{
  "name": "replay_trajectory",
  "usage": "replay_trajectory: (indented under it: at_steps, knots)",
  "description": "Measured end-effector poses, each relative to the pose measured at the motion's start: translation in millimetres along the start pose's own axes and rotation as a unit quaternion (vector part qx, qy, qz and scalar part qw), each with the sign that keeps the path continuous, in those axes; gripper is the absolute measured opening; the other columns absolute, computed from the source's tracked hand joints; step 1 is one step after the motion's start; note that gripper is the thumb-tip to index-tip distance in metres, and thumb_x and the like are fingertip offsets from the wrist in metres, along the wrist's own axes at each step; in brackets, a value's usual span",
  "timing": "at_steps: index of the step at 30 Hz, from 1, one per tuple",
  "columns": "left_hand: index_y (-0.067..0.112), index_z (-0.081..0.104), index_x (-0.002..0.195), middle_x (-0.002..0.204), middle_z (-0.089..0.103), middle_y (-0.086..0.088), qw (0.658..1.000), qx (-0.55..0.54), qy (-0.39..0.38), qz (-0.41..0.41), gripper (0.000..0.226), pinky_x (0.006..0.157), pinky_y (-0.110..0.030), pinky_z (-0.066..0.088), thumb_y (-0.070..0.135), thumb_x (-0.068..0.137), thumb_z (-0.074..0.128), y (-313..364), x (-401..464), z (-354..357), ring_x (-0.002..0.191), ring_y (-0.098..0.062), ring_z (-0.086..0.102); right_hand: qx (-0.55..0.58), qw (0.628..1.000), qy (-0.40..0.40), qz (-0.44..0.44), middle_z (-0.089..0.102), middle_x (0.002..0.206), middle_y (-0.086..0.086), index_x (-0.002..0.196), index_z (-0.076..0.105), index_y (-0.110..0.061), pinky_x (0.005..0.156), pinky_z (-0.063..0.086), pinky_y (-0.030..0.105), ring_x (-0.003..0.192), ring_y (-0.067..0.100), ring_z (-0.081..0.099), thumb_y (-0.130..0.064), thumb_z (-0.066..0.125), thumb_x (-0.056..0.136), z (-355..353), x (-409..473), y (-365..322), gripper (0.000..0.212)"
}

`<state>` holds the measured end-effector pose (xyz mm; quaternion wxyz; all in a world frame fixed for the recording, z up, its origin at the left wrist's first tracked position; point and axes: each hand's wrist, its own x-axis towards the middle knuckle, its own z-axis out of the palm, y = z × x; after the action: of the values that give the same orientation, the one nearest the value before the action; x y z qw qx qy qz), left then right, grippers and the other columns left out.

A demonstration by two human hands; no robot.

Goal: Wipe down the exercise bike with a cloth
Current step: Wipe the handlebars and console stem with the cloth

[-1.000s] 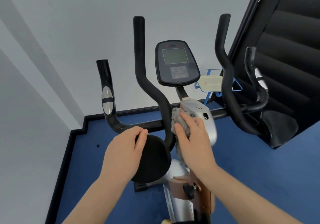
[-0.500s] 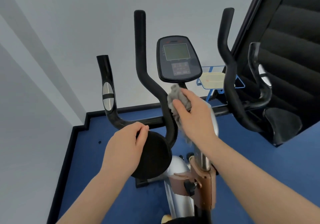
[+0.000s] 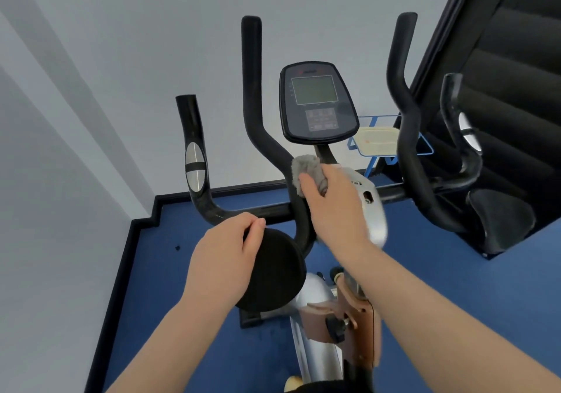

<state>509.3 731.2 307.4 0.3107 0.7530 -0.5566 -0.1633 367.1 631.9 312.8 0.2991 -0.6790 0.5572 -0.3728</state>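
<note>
The exercise bike stands in front of me, with black handlebars (image 3: 252,95) and a dark console (image 3: 317,104) on a stem. My right hand (image 3: 334,207) holds a grey cloth (image 3: 306,171) pressed against the silver stem housing (image 3: 375,210) just below the console. My left hand (image 3: 224,259) grips the top edge of the round black elbow pad (image 3: 279,274) on the left side of the handlebar. A second black pad (image 3: 501,219) sits on the right side.
Blue floor (image 3: 455,286) surrounds the bike, and a grey wall (image 3: 121,58) rises at the left and behind. A black ribbed machine (image 3: 516,89) stands at the right. A blue rack with a pale tray (image 3: 376,142) sits behind the console.
My right hand moved the cloth from the silver housing up toward the console stem. My left hand has stayed on the elbow pad.
</note>
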Motion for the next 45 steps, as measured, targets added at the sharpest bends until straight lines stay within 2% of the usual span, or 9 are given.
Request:
replay_trajectory:
  at_steps: [8, 19, 23, 27, 31, 35, 38, 42, 45]
  knots:
    - [0.032, 0.062, 0.083, 0.072, 0.063, 0.014, 1.000, -0.004, 0.004, 0.007, 0.026, 0.065, -0.025, 0.048, 0.041, 0.098, 0.043, -0.8, -0.9, 0.2, 0.070, 0.000, 0.057, -0.114, 0.992, 0.012, -0.048, 0.053, 0.120, -0.007, 0.114, 0.061, -0.017, 0.078, 0.037, 0.021, 0.093, 0.005, 0.050, -0.035, 0.050, 0.099, -16.0, 2.8, 7.8, 0.026]
    - [0.032, 0.062, 0.085, 0.073, 0.062, 0.015, 1.000, 0.003, -0.003, 0.001, 0.026, 0.065, -0.022, 0.046, 0.040, 0.098, 0.042, -0.7, -1.0, -0.2, 0.071, -0.001, 0.057, -0.087, 0.996, 0.014, -0.015, 0.061, 0.107, -0.001, 0.109, 0.062, -0.012, 0.080, 0.038, 0.023, 0.097, 0.014, 0.055, -0.025, 0.049, 0.100, -16.8, -5.6, 12.2, 0.021]
    - [0.032, 0.063, 0.086, 0.074, 0.062, 0.016, 1.000, -0.001, 0.002, 0.003, 0.027, 0.065, -0.019, 0.044, 0.043, 0.097, 0.040, -0.8, -1.8, -0.5, 0.072, 0.001, 0.057, -0.041, 0.998, 0.025, -0.043, 0.057, 0.126, -0.006, 0.124, 0.058, -0.014, 0.102, 0.039, 0.023, 0.117, 0.006, 0.050, -0.022, 0.048, 0.100, -6.8, -51.7, 19.6, 0.027]
    - [0.031, 0.063, 0.087, 0.075, 0.062, 0.015, 1.000, 0.005, -0.005, 0.009, 0.028, 0.067, -0.021, 0.046, 0.042, 0.097, 0.040, -0.4, -0.5, -0.5, 0.073, 0.000, 0.057, -0.021, 0.998, 0.031, -0.044, 0.057, 0.087, -0.017, 0.093, 0.060, -0.030, 0.074, 0.040, 0.015, 0.083, -0.003, 0.052, -0.027, 0.051, 0.098, -21.0, -22.1, 15.1, 0.011]
    - [0.032, 0.063, 0.086, 0.074, 0.063, 0.015, 1.000, -0.001, -0.004, 0.007, 0.027, 0.067, -0.025, 0.047, 0.041, 0.098, 0.041, 1.0, -0.7, -1.2, 0.072, -0.001, 0.057, 0.047, 0.999, 0.021, 0.005, 0.058, 0.086, -0.008, 0.090, 0.057, -0.022, 0.076, 0.043, 0.026, 0.081, 0.007, 0.054, -0.030, 0.051, 0.099, -4.9, -17.0, 7.6, 0.014]
    - [0.032, 0.064, 0.085, 0.075, 0.063, 0.016, 1.000, -0.006, 0.001, 0.005, 0.027, 0.069, -0.029, 0.049, 0.041, 0.098, 0.042, 1.0, -1.9, -1.7, 0.074, -0.001, 0.058, 0.027, 0.999, 0.008, -0.044, 0.060, 0.110, -0.013, 0.118, 0.059, -0.024, 0.089, 0.042, 0.014, 0.101, -0.002, 0.053, -0.025, 0.054, 0.096, -9.9, -46.1, 19.4, 0.023]
    - [0.030, 0.064, 0.085, 0.075, 0.063, 0.015, 1.000, -0.001, -0.004, 0.004, 0.026, 0.070, -0.030, 0.049, 0.040, 0.099, 0.043, 2.1, -1.4, -1.7, 0.073, -0.002, 0.058, 0.027, 0.999, 0.017, -0.023, 0.061, 0.091, -0.014, 0.101, 0.062, -0.027, 0.071, 0.040, 0.006, 0.086, -0.001, 0.055, -0.027, 0.054, 0.096, -13.9, -9.5, 8.0, 0.009]
    - [0.029, 0.063, 0.083, 0.074, 0.064, 0.012, 1.000, -0.010, -0.003, 0.002, 0.028, 0.071, -0.036, 0.050, 0.040, 0.098, 0.043, 3.6, -2.7, -3.3, 0.073, -0.004, 0.059, 0.053, 0.998, 0.041, -0.006, 0.060, 0.102, -0.004, 0.110, 0.060, -0.020, 0.086, 0.046, 0.023, 0.094, 0.006, 0.055, -0.027, 0.052, 0.098, 4.0, -27.3, 10.8, 0.016]
    - [0.029, 0.063, 0.083, 0.074, 0.064, 0.012, 1.000, -0.010, -0.002, 0.001, 0.028, 0.070, -0.035, 0.050, 0.041, 0.098, 0.042, 3.9, -2.8, -3.5, 0.072, -0.004, 0.059, 0.054, 0.998, 0.018, -0.034, 0.056, 0.107, -0.012, 0.118, 0.059, -0.030, 0.083, 0.042, 0.012, 0.097, -0.003, 0.054, -0.031, 0.055, 0.095, -9.7, -53.7, 20.0, 0.024]
